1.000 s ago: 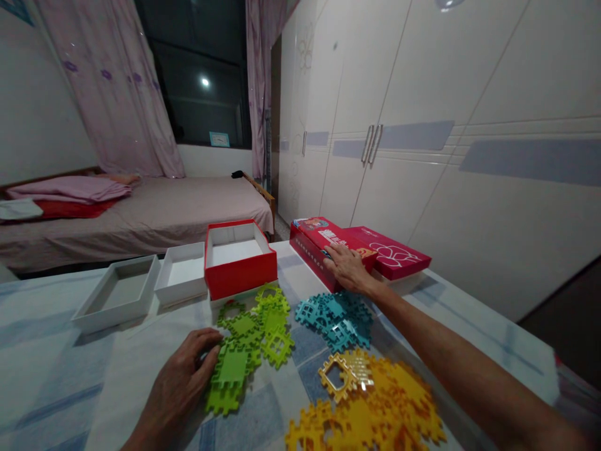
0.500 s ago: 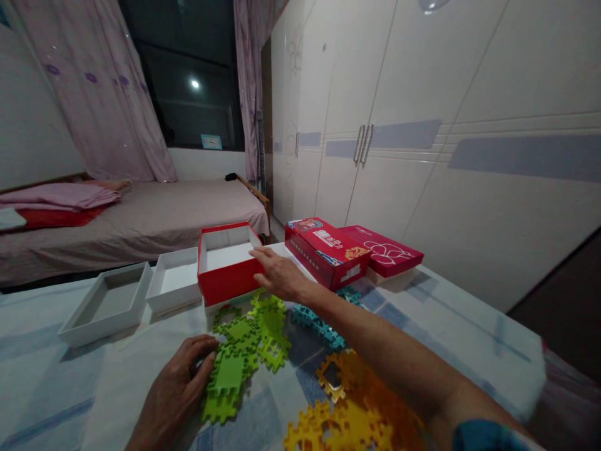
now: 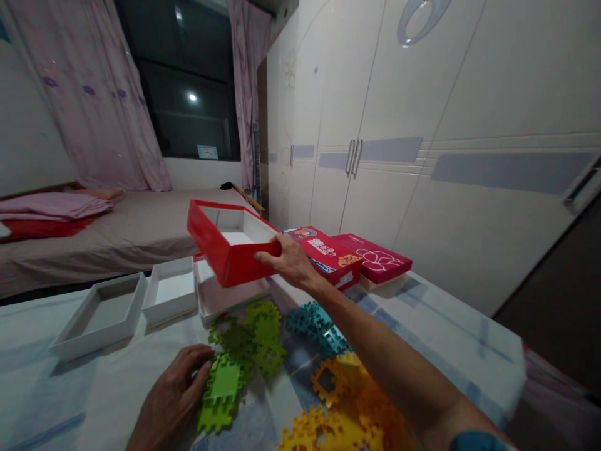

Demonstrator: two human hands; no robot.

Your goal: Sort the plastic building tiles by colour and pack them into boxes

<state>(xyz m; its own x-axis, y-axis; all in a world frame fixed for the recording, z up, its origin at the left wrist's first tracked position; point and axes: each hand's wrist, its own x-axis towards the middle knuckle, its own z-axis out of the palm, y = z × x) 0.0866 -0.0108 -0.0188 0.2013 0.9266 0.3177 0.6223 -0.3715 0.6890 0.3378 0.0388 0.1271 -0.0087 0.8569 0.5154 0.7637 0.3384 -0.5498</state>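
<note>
My right hand (image 3: 292, 262) is closed on the near right corner of an open red box (image 3: 251, 266) with a white inside. The box is tilted and raised above a shallow white box (image 3: 230, 291) on the table. My left hand (image 3: 171, 398) rests at the left edge of a pile of green notched interlocking pieces (image 3: 225, 379), its fingers loosely curved and the thumb apart. Blue interlocking pieces (image 3: 319, 326) lie below my right forearm, partly covered by it. Closer to me are yellow-orange interlocking pieces (image 3: 335, 429).
Two more white trays stand at the left, a grey-floored one (image 3: 101, 313) and a smaller one (image 3: 169, 291). A printed red box (image 3: 323, 250) and a crimson box (image 3: 375, 257) sit at the table's back right. A bed (image 3: 154, 219) and white wardrobe (image 3: 375, 207) lie beyond.
My right hand has gripped the red box and lifted and tilted it off the shallow white box. My left hand stays beside the green pieces. The view has shifted slightly.
</note>
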